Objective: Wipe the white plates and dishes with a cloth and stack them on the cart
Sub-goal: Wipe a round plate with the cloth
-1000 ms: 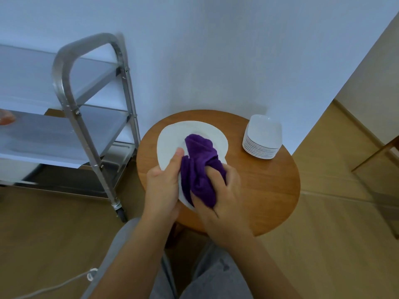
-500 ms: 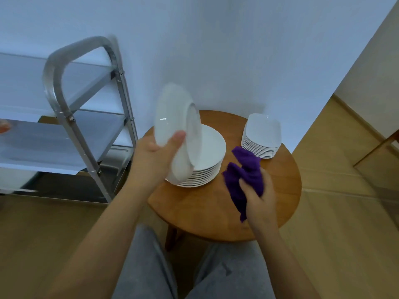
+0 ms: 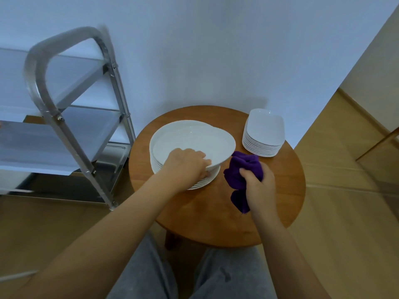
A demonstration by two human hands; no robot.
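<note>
My left hand [image 3: 187,165] grips the near rim of a round white plate [image 3: 194,141], which lies tilted just above the stack of round white plates [image 3: 207,181] on the round wooden table [image 3: 280,201]. To the right of that stack, my right hand [image 3: 260,182] holds a bunched purple cloth [image 3: 241,169] over the table; one end of the cloth hangs down toward me. A stack of white squarish dishes [image 3: 264,134] stands at the table's far right edge. The steel cart [image 3: 64,126] is on the left, its shelves bare where I can see them.
The cart's upright frame and handle [image 3: 34,67] stand between me and its shelves. A pale wall runs behind the table and cart. Wooden floor lies all around, and my grey-trousered legs [image 3: 194,275] are below the table's near edge.
A second ago my right hand wiped the plate with the cloth. My left hand then lifted the plate on edge and has now turned it flat over the stack; the cloth moved right.
</note>
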